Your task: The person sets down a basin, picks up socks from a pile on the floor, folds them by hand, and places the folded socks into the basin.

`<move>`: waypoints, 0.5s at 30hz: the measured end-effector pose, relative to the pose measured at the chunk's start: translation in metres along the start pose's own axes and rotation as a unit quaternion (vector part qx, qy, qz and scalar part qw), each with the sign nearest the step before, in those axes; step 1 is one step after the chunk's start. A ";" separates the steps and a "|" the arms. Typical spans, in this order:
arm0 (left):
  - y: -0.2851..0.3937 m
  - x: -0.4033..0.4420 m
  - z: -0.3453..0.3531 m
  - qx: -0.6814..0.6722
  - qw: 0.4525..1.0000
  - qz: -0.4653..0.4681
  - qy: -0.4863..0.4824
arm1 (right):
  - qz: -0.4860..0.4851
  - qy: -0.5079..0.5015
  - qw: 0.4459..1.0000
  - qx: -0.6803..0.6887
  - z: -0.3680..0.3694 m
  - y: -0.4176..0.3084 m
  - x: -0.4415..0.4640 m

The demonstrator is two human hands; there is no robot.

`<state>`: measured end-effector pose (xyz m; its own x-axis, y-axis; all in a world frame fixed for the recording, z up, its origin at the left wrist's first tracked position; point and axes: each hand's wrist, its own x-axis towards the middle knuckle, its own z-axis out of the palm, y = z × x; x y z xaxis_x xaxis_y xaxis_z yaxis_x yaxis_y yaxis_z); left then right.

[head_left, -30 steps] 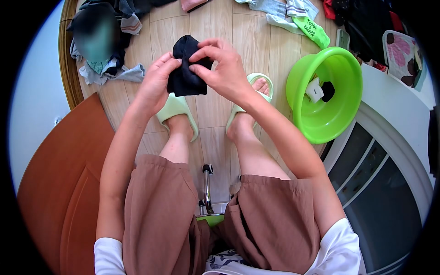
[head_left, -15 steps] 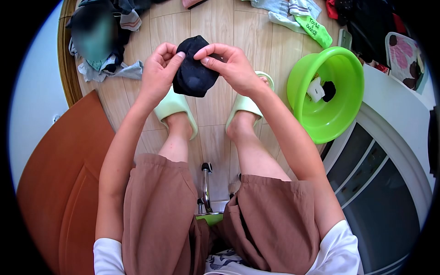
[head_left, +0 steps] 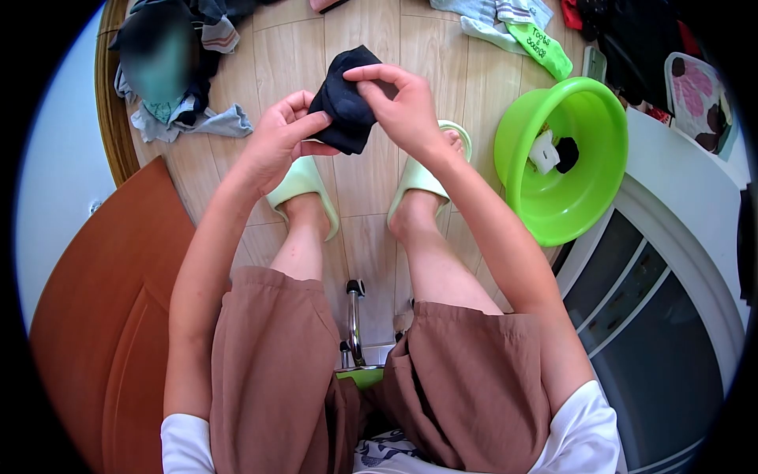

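Note:
Above the floor, between my feet, I hold a folded black sock (head_left: pixel 344 101) up in both hands. My left hand (head_left: pixel 290 133) grips its lower left edge, thumb on top and fingers beneath. At the upper right, my right hand (head_left: pixel 404 107) pinches the cloth between thumb and index finger. To the right stands a bright green basin (head_left: pixel 580 209) with a white bundle (head_left: pixel 543 152) and a black bundle (head_left: pixel 566 155) inside, both apparently rolled socks.
A pile of dark and grey socks (head_left: pixel 225 122) lies at the upper left. At the upper right are a green sock with lettering (head_left: pixel 540 50) and pale socks (head_left: pixel 491 33). A brown door panel (head_left: pixel 103 316) is on the left, a white-framed cabinet (head_left: pixel 671 229) on the right.
The black sock has tilted and shifted slightly up and right. My left hand has moved lower on it, its fingers now under the cloth; my right hand has risen a little.

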<state>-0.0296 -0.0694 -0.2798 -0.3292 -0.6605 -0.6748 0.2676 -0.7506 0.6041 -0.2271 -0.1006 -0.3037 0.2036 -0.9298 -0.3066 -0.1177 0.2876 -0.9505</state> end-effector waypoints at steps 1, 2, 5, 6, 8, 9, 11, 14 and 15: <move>-0.001 0.001 0.000 -0.003 1.000 0.003 0.002 | -0.060 0.013 0.995 -0.076 0.001 -0.002 -0.002; -0.002 0.002 0.000 -0.005 1.000 0.006 0.005 | -0.119 0.025 0.981 -0.152 0.002 -0.004 -0.003; 0.002 0.002 0.003 -0.042 0.999 0.003 0.002 | -0.255 0.031 0.936 -0.239 0.004 0.000 -0.001; 0.003 0.001 0.002 -0.042 0.999 0.003 0.008 | -0.290 0.034 0.918 -0.270 0.005 -0.001 -0.001; 0.004 0.001 0.001 -0.044 0.999 0.004 0.018 | -0.282 0.009 0.917 -0.282 0.006 -0.004 -0.005; 0.003 0.001 0.001 -0.045 0.999 0.007 0.030 | -0.261 0.008 0.926 -0.274 0.010 -0.013 -0.011; 0.003 0.002 -0.001 -0.047 0.997 0.013 0.053 | -0.241 -0.004 0.935 -0.261 0.013 -0.016 -0.015; 0.004 0.002 -0.008 -0.096 0.995 0.023 0.028 | -0.224 -0.041 0.943 -0.242 0.013 -0.014 -0.016; 0.005 0.000 -0.009 -0.118 0.993 0.029 0.001 | -0.206 -0.056 0.949 -0.230 0.012 -0.016 -0.017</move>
<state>-0.0204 -0.0735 -0.2801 -0.3050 -0.7021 -0.6435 0.4912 -0.6949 0.5253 -0.2170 -0.0864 -0.2834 0.4235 -0.9040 0.0578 -0.4135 -0.2497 -0.8756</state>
